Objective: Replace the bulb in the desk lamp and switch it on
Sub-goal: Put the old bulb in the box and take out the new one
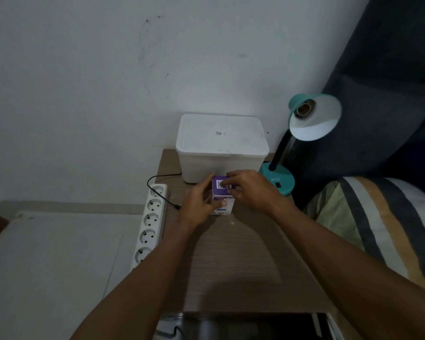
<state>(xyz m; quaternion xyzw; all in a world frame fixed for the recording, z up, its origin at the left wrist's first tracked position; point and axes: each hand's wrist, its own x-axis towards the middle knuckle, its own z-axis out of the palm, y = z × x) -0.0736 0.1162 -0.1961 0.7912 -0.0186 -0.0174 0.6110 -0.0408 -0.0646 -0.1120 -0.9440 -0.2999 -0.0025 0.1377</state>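
A small purple and white bulb box (221,192) stands on the wooden table (243,253), just in front of a white plastic container. My left hand (201,204) grips its left side and front. My right hand (250,190) rests on its top flap, fingertips over the barcode. The teal desk lamp (312,119) stands at the table's back right; its shade faces me and the socket (304,109) inside holds no bulb. The black switch (277,185) sits on the teal base. The lamp is dark.
A white lidded container (221,146) stands against the wall. A white power strip (150,224) lies along the table's left edge with a black cable (162,190) and a loose plug. A striped pillow (378,229) is right; a dark object (243,325) lies at the near edge.
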